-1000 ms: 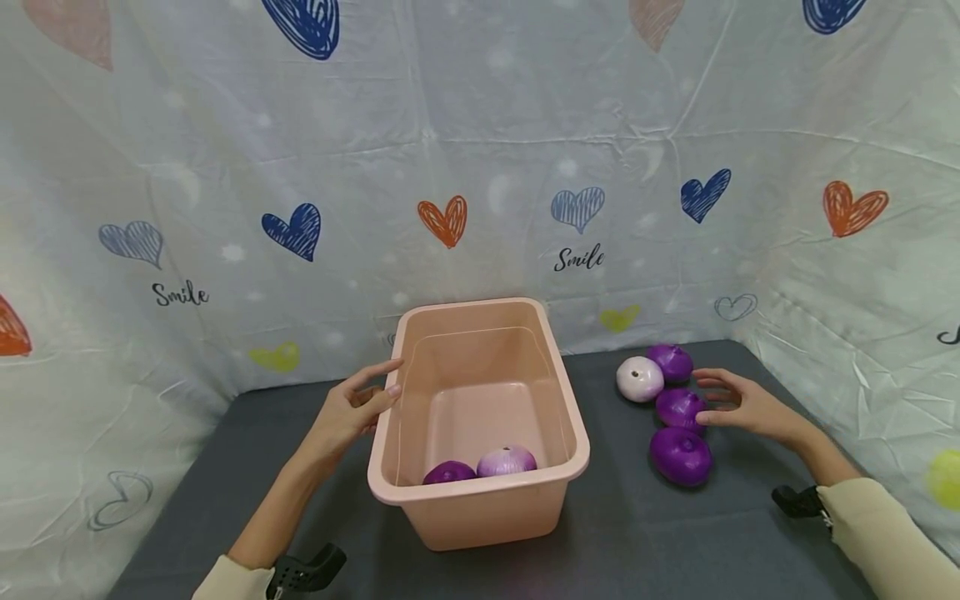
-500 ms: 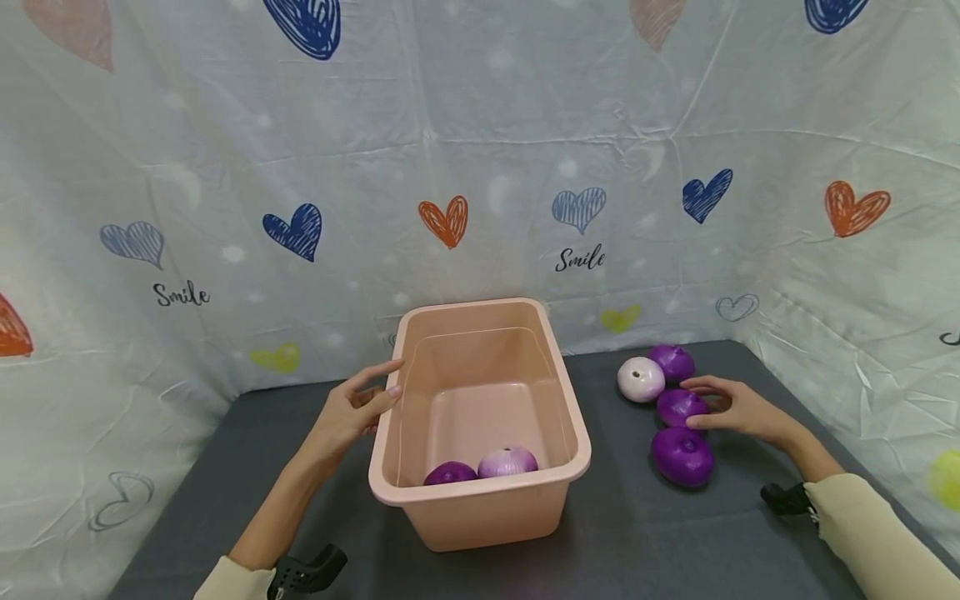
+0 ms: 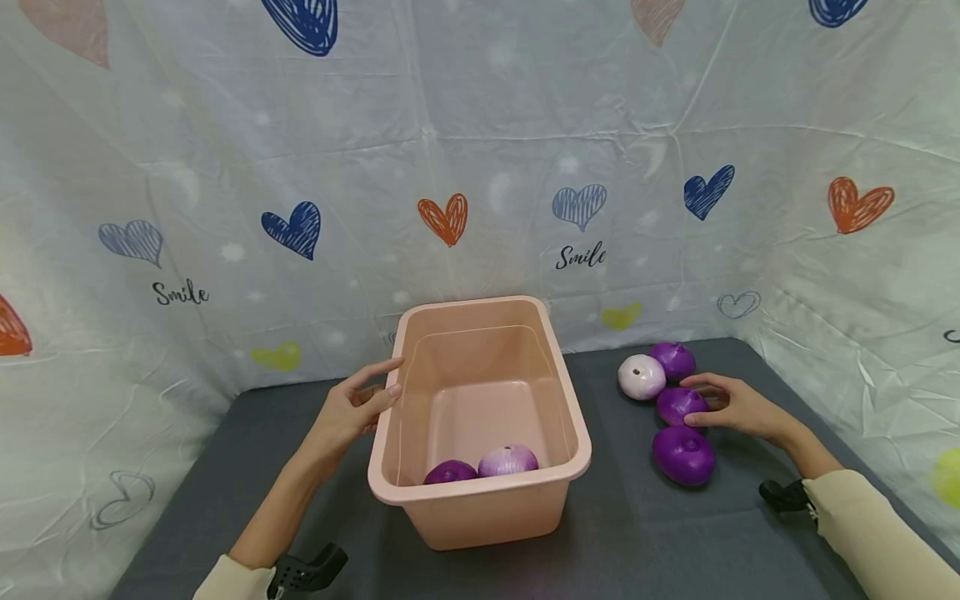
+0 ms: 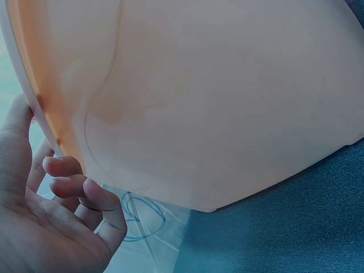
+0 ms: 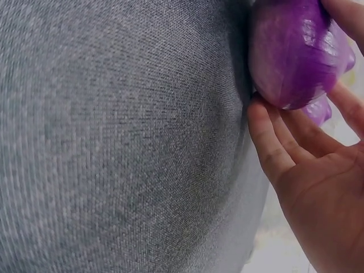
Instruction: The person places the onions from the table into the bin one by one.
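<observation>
A pink plastic tub [image 3: 483, 492] stands in the middle of the head view. My left hand [image 3: 351, 407] holds its left rim, thumb and index finger on the edge, other fingers curled beneath. In the left wrist view, curled fingers [image 4: 108, 207] lie by the tub wall [image 4: 216, 108]. Two onions lie in the tub's near end: a dark purple onion [image 3: 450, 472] and a paler onion [image 3: 507, 459]. At right, my right hand [image 3: 738, 407] grips a shiny purple onion [image 3: 678, 404] between thumb and fingers. The right wrist view shows this onion [image 5: 290, 57] on the cloth.
Around the gripped onion lie a whitish onion [image 3: 641, 377], a purple onion [image 3: 673, 360] behind and a larger purple onion [image 3: 683, 456] in front. Dark grey cloth [image 3: 622, 533] covers the table. A white curtain with hearts [image 3: 495, 167] hangs close behind the tub.
My right hand has moved left onto the middle purple onion, and its thumb and fingers have closed around it. The left hand and the tub have stayed put.
</observation>
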A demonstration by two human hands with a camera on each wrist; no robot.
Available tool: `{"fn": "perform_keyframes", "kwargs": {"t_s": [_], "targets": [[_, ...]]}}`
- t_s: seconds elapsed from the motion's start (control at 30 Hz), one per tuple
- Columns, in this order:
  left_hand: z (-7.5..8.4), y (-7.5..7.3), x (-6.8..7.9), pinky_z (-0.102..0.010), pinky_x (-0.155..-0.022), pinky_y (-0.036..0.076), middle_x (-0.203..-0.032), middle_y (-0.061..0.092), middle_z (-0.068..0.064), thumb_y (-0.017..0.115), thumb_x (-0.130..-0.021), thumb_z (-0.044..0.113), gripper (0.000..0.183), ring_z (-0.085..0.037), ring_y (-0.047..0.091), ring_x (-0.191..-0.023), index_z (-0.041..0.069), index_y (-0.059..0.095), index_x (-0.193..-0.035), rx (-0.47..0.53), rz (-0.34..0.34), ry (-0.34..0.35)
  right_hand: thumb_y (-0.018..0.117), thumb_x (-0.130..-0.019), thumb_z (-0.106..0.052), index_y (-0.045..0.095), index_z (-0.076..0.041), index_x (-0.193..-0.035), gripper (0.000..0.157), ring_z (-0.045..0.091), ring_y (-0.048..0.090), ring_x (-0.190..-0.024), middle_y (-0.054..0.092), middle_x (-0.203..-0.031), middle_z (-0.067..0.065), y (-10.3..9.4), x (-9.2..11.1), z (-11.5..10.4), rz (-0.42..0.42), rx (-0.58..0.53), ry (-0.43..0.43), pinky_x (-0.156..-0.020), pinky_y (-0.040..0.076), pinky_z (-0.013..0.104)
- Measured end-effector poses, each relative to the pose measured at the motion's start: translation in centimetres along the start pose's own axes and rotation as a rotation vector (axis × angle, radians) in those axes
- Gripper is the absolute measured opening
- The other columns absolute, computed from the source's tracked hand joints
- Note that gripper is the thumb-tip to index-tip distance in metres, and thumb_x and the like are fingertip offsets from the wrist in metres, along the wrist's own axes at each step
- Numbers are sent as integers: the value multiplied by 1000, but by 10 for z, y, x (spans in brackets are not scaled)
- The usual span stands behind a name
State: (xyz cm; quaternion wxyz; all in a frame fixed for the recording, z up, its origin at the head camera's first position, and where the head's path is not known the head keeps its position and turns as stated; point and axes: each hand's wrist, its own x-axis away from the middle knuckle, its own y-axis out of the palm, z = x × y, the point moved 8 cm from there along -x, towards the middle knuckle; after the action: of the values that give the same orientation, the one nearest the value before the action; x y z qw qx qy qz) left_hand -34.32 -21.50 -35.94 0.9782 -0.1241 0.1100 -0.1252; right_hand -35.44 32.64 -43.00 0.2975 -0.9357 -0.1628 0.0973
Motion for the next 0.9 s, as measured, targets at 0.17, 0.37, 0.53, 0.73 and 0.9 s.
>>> {"fn": "perform_keyframes", "kwargs": {"t_s": [0.17, 0.37, 0.53, 0.73, 0.9], "targets": [[-1, 0, 0, -33, -62, 44, -72, 51, -4, 64, -103, 25, 52, -13, 43, -63, 13, 49, -152, 5, -5, -2, 78, -92, -15, 53, 2, -138, 55, 46, 53, -122, 53, -136, 26, 1, -2, 2, -2, -9, 2, -85, 52, 35], [-1, 0, 0, -33, -62, 46, -72, 52, -4, 64, -103, 24, 53, -12, 45, -64, 12, 49, -152, 19, -5, -4, 77, -93, -13, 55, 4, -135, 51, 45, 55, -121, 57, -133, 25, -4, -2, 1, 43, -9, -16, -85, 51, 31], [-1, 0, 0, -30, -59, 42, -70, 49, -3, 65, -103, 23, 52, -11, 42, -62, 11, 50, -151, 17, 3, 2, 76, -94, -14, 54, 4, -137, 52, 46, 53, -123, 54, -136, 26, -6, -2, 1, 40, -20, -12, -90, 50, 37], [0, 1, -1, -29, -59, 43, -74, 56, -6, 65, -103, 23, 52, -13, 46, -63, 11, 50, -151, 15, -3, 5, 76, -93, -14, 39, 6, -149, 69, 52, 43, -131, 42, -145, 33, -3, -2, 4, -8, -33, 14, -96, 44, 58], [0, 0, -1, -28, -58, 40, -71, 51, -5, 65, -103, 23, 51, -13, 42, -61, 12, 51, -151, 11, 4, 5, 77, -92, -17, 35, 4, -151, 75, 53, 42, -131, 38, -146, 33, 2, -6, 2, -54, -26, 27, -95, 45, 56]]}}
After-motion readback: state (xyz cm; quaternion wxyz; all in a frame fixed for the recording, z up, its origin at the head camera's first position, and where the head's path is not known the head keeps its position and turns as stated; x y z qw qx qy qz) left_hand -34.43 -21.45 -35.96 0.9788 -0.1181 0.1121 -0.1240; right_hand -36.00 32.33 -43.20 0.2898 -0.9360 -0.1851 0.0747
